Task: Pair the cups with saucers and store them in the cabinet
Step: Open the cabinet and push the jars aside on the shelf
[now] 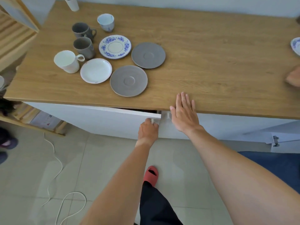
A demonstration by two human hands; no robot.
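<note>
Light was soft and even — shadows faint; edges bowed and blurred well away from the hands (185,114).

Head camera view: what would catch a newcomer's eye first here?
Two bare arms reach in from below: the left hand grips the handle of a white cabinet door standing slightly ajar, while the right hand is spread flat at the wooden countertop edge. On the countertop's left, unpaired cups and saucers cluster, the blue-flowered saucer standing out.

Four cups (84,38), four saucers (121,60) (maybe fifth, right edge (295,46)).
</note>
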